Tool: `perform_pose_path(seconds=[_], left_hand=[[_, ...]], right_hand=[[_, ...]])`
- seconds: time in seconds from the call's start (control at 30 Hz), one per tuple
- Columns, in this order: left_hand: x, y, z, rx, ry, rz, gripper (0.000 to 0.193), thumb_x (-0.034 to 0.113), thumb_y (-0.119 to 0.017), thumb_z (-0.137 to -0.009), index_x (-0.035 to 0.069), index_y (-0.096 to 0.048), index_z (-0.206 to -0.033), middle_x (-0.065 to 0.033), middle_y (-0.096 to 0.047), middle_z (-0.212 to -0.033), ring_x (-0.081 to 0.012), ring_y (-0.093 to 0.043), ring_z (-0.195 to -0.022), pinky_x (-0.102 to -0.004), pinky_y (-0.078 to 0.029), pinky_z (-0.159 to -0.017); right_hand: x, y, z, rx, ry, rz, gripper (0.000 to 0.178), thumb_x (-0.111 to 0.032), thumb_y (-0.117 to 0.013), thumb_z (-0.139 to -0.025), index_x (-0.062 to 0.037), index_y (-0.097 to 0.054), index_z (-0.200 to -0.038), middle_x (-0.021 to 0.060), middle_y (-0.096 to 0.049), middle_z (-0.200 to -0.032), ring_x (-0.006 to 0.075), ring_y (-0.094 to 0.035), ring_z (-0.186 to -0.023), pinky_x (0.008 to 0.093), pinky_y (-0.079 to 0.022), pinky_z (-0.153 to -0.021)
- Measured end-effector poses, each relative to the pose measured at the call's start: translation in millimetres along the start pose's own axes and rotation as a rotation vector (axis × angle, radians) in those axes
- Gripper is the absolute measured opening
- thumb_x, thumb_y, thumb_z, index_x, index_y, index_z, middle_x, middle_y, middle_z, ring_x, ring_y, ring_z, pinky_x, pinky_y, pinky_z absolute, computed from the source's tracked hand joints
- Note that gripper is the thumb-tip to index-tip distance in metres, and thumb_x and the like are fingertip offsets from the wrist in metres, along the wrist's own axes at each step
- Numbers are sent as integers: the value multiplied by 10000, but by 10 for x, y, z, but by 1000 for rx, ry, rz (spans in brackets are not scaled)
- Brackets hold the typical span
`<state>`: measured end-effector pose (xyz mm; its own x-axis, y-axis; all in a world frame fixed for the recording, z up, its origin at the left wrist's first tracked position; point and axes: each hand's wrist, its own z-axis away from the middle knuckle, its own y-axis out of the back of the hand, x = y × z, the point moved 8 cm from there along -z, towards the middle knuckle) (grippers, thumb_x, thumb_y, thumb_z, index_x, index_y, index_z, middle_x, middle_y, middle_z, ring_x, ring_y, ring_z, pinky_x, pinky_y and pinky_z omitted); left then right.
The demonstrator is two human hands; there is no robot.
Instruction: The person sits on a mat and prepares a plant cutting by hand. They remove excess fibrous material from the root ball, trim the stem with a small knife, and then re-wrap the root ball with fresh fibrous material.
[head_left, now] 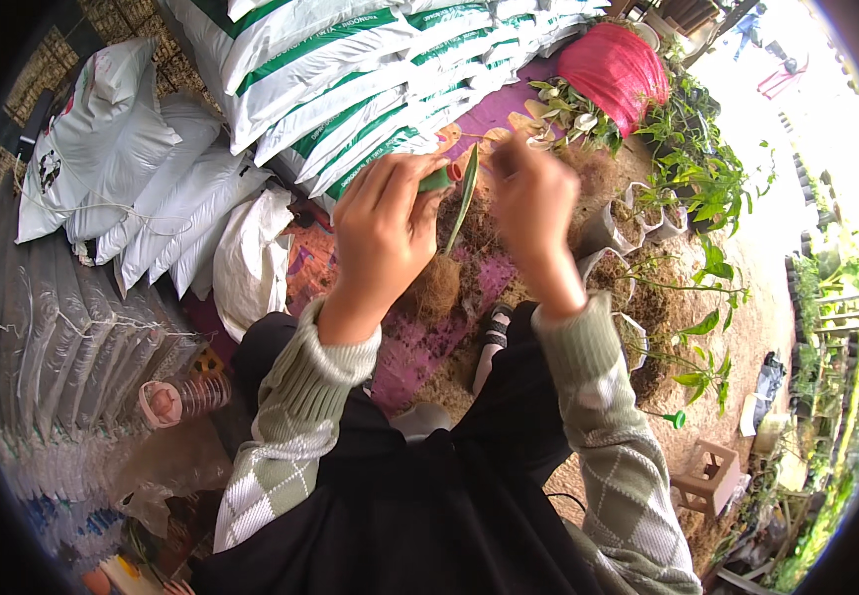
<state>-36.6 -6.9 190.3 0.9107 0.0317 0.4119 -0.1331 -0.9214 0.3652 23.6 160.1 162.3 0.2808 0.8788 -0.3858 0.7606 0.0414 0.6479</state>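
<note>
And here's the green tube [436,180], its reddish end pointing right, up in front of you between your two hands! Your left hand [382,208] has it, fingers curled closed around it. Just beside that end rises the long, narrow leaf [464,203] of a small plant, nearly upright, and below sits its brown root ball [433,289]; whether that rests on anything, you can't tell from here. Over to your right hand [538,203], level with the left and badly blurred: how far it's open, and whether it grips anything, can't be told.

Underneath, the purple sheet [401,359] spreads out, dirt scattered over it, your sandalled foot [491,349] near its right side. Farther right, white grow bags [613,226] line up with leafy plants [712,369], a brown stool [709,478] nearer you. Up ahead, white-and-green sacks [340,74] are piled high, a red bundle [613,74] to their right!
</note>
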Motion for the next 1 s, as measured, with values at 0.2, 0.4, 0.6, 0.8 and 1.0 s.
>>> perform_pose_path(seconds=[0.2,0.4,0.6,0.8,1.0], left_hand=[[-411,-250,184,-354,350,476,269,5,-697,-806,-4,-616,-1062,-99,-666,-969,-234,-657,-897,-302,-520,-773],[-645,-822,599,-559,848,1059,486,-64,-639,-845,3,-489,-1302,-86,-538,-1279,-175,-565,-1132,-304,-464,-989],[-509,-988,632,-594,788,1228,250,-64,-664,-817,-29,-661,-1065,-102,-469,-1377,-204,-460,-1283,-328,-406,-1050],[-383,-1018,623,-615,756,1285,278,-23,-652,-843,-48,-627,-1119,-109,-509,-1333,-194,-537,-1185,-299,-436,-998],[-329,-1115,680,-545,989,1442,268,16,-625,-886,-30,-612,-1150,-80,-658,-1080,-152,-618,-1023,-269,-472,-919]], right_hand=[[1001,182,-198,-91,-569,-274,221,-210,-603,-917,-3,-672,-950,87,-654,-717,141,-547,-542,305,-431,-521],[299,-509,290,-467,-524,-1174,251,-180,-539,-977,3,-589,-1142,-29,-611,-923,57,-562,-813,229,-468,-726],[285,-295,119,-319,-239,-800,203,-149,-580,-950,9,-654,-1054,21,-628,-1068,98,-575,-961,266,-446,-904],[335,-356,289,-523,-560,-1170,246,-164,-599,-941,35,-656,-1072,43,-622,-1131,112,-571,-1012,278,-446,-914],[372,-166,268,-462,-606,-1222,298,-175,-607,-940,39,-622,-1147,65,-635,-1135,105,-559,-1067,273,-444,-929]])
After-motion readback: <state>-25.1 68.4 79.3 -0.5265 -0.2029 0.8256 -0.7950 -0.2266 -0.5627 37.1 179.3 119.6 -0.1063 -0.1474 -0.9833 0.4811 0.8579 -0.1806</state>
